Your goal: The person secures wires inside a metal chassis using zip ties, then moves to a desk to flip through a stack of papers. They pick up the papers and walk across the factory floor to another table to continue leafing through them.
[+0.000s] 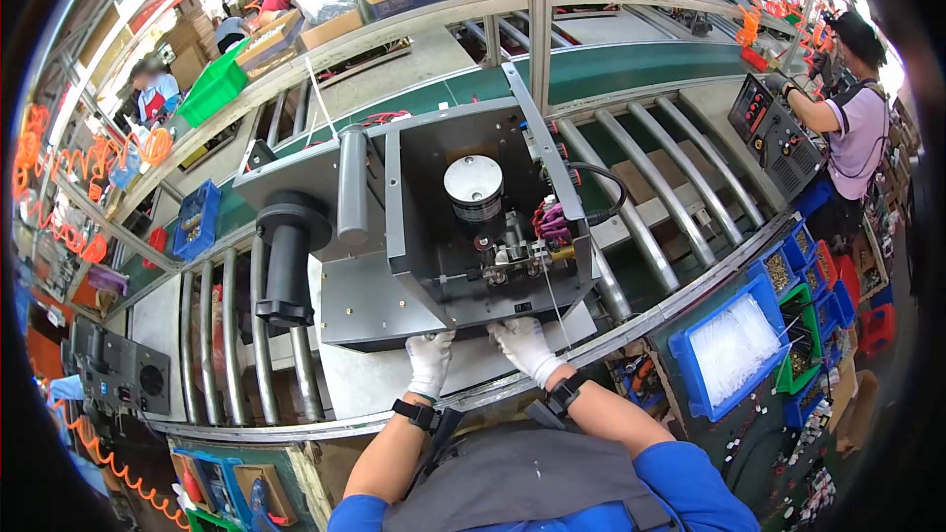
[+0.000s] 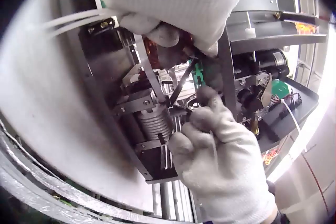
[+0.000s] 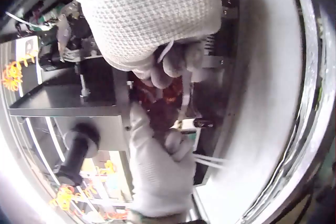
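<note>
Both hands, in white gloves, reach under the front edge of a dark metal machine housing [image 1: 370,300]. In the left wrist view the left hand [image 2: 178,3] curls its fingers and thumb round a dark part beside copper-coloured windings [image 2: 153,50]. Opposite it, the right hand [image 2: 223,166] has bent fingers, with a thin white strip [image 2: 214,145] between them. The right wrist view shows the right hand [image 3: 149,19] curled above the windings and the left hand [image 3: 160,171] below, near two white strips [image 3: 210,161]. Some fingertips are hidden inside the housing.
The machine stands on a roller conveyor [image 1: 641,187] with a metal rail along the front. At the right are a blue bin of white strips [image 1: 734,345] and several small parts bins. Another machine [image 1: 116,369] stands at the left; other people are beyond.
</note>
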A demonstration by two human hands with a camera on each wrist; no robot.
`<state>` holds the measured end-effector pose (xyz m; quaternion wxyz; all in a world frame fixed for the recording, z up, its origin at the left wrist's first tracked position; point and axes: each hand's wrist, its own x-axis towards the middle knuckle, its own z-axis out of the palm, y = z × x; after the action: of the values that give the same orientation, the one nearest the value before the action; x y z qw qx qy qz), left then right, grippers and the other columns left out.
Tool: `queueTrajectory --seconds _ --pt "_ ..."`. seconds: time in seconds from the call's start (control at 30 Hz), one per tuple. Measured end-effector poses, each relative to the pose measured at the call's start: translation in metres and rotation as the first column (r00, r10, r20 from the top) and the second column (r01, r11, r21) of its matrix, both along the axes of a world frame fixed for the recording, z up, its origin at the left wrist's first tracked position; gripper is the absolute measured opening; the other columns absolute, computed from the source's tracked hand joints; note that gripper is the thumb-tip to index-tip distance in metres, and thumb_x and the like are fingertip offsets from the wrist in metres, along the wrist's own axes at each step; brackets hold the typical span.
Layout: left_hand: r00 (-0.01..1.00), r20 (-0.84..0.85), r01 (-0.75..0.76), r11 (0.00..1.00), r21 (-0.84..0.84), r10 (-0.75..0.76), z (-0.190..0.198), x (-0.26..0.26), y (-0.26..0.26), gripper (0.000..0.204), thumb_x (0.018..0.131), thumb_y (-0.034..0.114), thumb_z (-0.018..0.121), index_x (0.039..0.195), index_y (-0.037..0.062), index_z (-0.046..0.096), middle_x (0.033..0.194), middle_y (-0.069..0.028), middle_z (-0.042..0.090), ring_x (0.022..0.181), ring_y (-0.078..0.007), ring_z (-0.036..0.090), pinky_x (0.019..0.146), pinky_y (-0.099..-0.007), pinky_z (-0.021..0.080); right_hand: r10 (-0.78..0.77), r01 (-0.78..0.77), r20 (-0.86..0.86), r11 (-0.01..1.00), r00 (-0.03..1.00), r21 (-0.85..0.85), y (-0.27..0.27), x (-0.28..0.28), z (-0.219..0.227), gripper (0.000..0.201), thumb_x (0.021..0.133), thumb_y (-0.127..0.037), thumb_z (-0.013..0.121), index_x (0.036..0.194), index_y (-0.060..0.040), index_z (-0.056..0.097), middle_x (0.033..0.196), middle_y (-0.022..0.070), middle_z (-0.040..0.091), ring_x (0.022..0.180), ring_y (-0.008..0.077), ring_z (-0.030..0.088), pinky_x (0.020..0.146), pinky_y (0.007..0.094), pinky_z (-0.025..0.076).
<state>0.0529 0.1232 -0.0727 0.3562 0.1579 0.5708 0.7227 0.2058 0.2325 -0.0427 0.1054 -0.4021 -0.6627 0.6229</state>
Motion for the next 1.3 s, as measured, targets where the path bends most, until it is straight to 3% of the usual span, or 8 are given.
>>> queueTrajectory --seconds 0.4,0.47,0.53,0.57,0.93,1.17,1.27,1.3 --pt "0.883 -0.232 0.181 0.754 -0.632 -0.407 0.062 0.009 -0.008 0.023 0.083 0.020 0.066 0.074 -0.0005 0.064 0.056 0.0010 0.054 0.049 -0.0053 0.044 0.044 -0.0241 0.034 0.082 -0.096 0.051 0.904 0.995 0.417 0.017 -0.009 -0.052 0.030 0.092 -0.030 0.050 0.090 -0.0026 0.062 0.071 0.0114 0.061 0.058 0.0247 0.058 0.055 0.0344 0.046" --pt "0.828 -0.261 0.208 0.705 -0.678 -0.496 0.068 0.012 -0.012 0.034 0.084 0.030 0.065 0.069 -0.0005 0.064 0.049 0.0011 0.049 0.045 -0.0051 0.040 0.042 -0.0262 0.033 0.194 -0.360 0.304 0.432 0.933 0.827 0.018 -0.006 -0.048 0.036 0.092 -0.034 0.048 0.085 -0.0021 0.063 0.074 0.0149 0.063 0.060 0.0317 0.058 0.055 0.0381 0.046" --pt "0.805 -0.274 0.257 0.725 -0.639 -0.527 0.072 0.013 -0.017 0.032 0.085 0.030 0.063 0.074 -0.0002 0.065 0.051 0.0006 0.050 0.045 -0.0052 0.040 0.042 -0.0262 0.033 0.281 -0.297 0.149 0.614 0.948 0.731 0.003 0.007 -0.034 0.019 0.090 -0.020 0.053 0.093 -0.0051 0.064 0.074 0.0087 0.062 0.064 0.0179 0.058 0.056 0.0331 0.046" --pt "0.810 -0.254 0.278 0.728 -0.627 -0.528 0.079 0.016 -0.019 0.031 0.086 0.030 0.063 0.076 0.0003 0.065 0.051 0.0006 0.051 0.045 -0.0053 0.040 0.042 -0.0263 0.032 0.102 -0.101 -0.092 0.995 0.991 0.010 -0.012 0.016 0.026 0.017 0.090 -0.018 0.055 0.097 -0.0041 0.063 0.074 0.0045 0.060 0.064 0.0113 0.057 0.054 0.0280 0.045" --pt "0.793 -0.100 0.556 0.781 -0.283 -0.601 0.171 0.068 -0.005 0.025 0.090 0.018 0.054 0.088 -0.0052 0.064 0.070 -0.0039 0.062 0.058 -0.0083 0.055 0.053 -0.0195 0.043 0.570 -0.577 -0.310 0.813 0.761 0.077 -0.025 0.062 0.059 0.041 0.092 -0.035 0.053 0.117 -0.0028 0.050 0.111 0.0101 0.056 0.095 0.0168 0.050 0.083 0.0327 0.042" --pt "0.715 -0.085 0.689 0.720 -0.081 -0.694 0.173 0.127 0.042 0.055 0.081 0.031 0.069 0.121 -0.0010 0.049 0.093 -0.0107 0.059 0.080 -0.0155 0.058 0.077 -0.0283 0.050 0.199 -0.225 -0.476 0.974 0.857 0.001 -0.027 0.101 0.046 0.035 0.093 -0.036 0.053 0.092 -0.0011 0.053 0.073 0.0084 0.056 0.072 0.0169 0.051 0.063 0.0361 0.042" --pt "0.608 -0.229 0.789 0.611 0.067 -0.760 0.157 0.149 0.055 0.074 0.075 0.021 0.070 0.136 -0.0016 0.034 0.128 -0.0126 0.047 0.112 -0.0230 0.052 0.100 -0.0353 0.039 0.220 0.167 -0.331 0.543 0.918 0.823 -0.018 0.164 0.021 0.025 0.093 -0.024 0.054 0.107 -0.0032 0.058 0.086 0.0076 0.065 0.082 0.0159 0.060 0.069 0.0314 0.049" --pt "0.578 -0.237 0.808 0.589 0.032 -0.781 0.155 0.151 0.060 0.074 0.075 0.024 0.071 0.134 -0.0033 0.036 0.127 -0.0132 0.048 0.112 -0.0237 0.052 0.100 -0.0358 0.038 -0.086 0.192 -0.428 0.958 0.899 0.211 -0.019 0.202 0.043 0.021 0.092 -0.019 0.055 0.105 -0.0030 0.061 0.088 0.0057 0.067 0.078 0.0139 0.060 0.070 0.0275 0.049"
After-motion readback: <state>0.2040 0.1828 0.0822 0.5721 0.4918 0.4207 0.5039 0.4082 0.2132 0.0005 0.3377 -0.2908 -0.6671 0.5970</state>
